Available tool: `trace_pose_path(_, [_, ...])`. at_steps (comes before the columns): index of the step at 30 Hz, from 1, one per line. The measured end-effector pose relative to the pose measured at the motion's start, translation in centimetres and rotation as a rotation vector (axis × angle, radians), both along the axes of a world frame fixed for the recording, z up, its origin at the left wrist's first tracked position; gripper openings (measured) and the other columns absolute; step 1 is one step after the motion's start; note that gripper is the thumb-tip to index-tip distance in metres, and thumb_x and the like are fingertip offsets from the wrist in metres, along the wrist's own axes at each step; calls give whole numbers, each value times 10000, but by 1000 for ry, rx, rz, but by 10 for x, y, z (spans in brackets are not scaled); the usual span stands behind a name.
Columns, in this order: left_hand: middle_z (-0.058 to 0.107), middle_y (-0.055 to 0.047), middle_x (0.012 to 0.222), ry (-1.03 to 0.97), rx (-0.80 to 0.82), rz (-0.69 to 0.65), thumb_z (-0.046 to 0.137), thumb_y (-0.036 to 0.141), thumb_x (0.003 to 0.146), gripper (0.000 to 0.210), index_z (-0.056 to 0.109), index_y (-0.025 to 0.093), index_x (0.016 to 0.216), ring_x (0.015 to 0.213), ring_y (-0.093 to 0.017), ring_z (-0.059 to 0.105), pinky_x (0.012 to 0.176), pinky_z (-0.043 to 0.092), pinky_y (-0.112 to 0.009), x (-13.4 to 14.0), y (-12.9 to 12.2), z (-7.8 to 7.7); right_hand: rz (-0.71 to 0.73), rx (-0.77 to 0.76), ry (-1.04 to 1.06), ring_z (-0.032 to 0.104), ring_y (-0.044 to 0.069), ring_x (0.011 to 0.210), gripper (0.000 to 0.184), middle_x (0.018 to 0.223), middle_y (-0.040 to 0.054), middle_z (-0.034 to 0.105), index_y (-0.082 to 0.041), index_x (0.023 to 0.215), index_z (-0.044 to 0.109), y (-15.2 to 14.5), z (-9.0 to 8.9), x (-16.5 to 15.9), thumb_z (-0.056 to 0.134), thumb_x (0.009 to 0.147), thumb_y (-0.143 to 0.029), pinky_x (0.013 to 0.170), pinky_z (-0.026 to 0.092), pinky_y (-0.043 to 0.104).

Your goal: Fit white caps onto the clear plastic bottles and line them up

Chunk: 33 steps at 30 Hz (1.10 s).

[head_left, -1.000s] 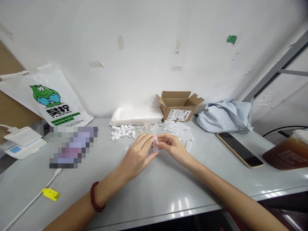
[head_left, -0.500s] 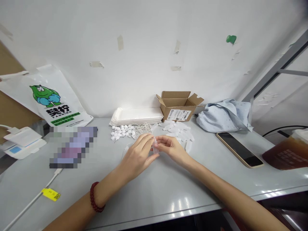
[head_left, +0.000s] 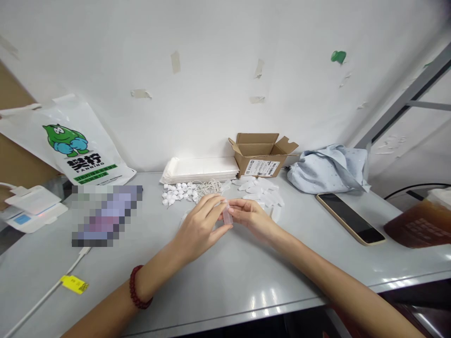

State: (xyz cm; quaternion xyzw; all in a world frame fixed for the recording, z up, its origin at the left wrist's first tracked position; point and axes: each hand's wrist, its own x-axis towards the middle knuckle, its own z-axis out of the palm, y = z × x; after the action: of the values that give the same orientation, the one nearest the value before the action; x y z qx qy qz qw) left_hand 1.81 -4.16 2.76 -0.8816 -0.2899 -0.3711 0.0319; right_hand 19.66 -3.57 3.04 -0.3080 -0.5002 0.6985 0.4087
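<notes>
A small translucent plastic tube (head_left: 227, 217) is held between my two hands, just above the grey table (head_left: 225, 286). My left hand (head_left: 201, 225) grips it from the left with fingers curled over its top and the thumb low. From the other side, the fingertips of my right hand (head_left: 252, 217) pinch the same tube near its upper end. What lies under my left fingers is hidden. Beyond the hands is a pile of white caps (head_left: 178, 192), with a tangle of pale strings (head_left: 209, 188) beside it. Several similar translucent tubes (head_left: 262, 190) lie loose to the right.
A stack of white packets (head_left: 204, 170) and an open cardboard box (head_left: 260, 162) stand against the wall. To the right are a light blue cloth (head_left: 327, 171), a phone (head_left: 350, 219) and a cup of brown drink (head_left: 421, 223). A blurred-out device (head_left: 109, 216) lies left.
Both hands stay on the tube in nearly the same place. My left fingers and wrist have shifted slightly, and the tube's tilt looks a little different.
</notes>
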Motion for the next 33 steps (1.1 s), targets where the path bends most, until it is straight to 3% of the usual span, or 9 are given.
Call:
trace_pose_path(4, [597, -136, 1110, -11, 16, -2, 594, 165, 828, 327, 490, 150, 1138, 1131, -272, 498, 931, 478, -469, 0, -1, 1, -26, 54, -39, 652, 167, 832, 262, 845, 40, 694, -177, 963, 654, -1, 0, -1, 678, 765, -346, 794, 479, 311])
trace_pose_path(10, [595, -126, 1093, 11, -20, 11, 592, 152, 822, 276, 505, 163, 1084, 1119, -271, 503, 920, 477, -472, 1, -2, 3, -198, 148, -234, 614, 145, 784, 240, 833, 20, 647, -180, 882, 611, 0, -1, -4, 705, 723, -334, 745, 481, 293])
trace_pose_path(15, [592, -131, 1103, 4, -21, 27, 623, 183, 804, 396, 462, 151, 1165, 1109, -283, 510, 941, 460, -499, 0, 0, 0, -234, 194, -303, 596, 142, 750, 230, 804, 20, 625, -175, 869, 596, -1, -2, -4, 689, 730, -333, 720, 475, 292])
trace_pose_path(25, [629, -129, 1063, -3, 36, 7, 631, 202, 805, 315, 530, 151, 1099, 1072, -279, 529, 896, 491, -468, 0, -1, 2, -217, 206, -295, 587, 138, 699, 223, 797, 19, 635, -174, 849, 620, -1, -1, -3, 670, 745, -364, 663, 479, 284])
trace_pose_path(33, [631, -119, 1049, -12, -27, 22, 658, 224, 779, 334, 544, 162, 1087, 1063, -275, 529, 897, 482, -474, 0, -2, 3, -213, 228, -322, 577, 129, 672, 227, 812, 23, 632, -178, 858, 612, -3, 0, -4, 654, 758, -378, 636, 491, 278])
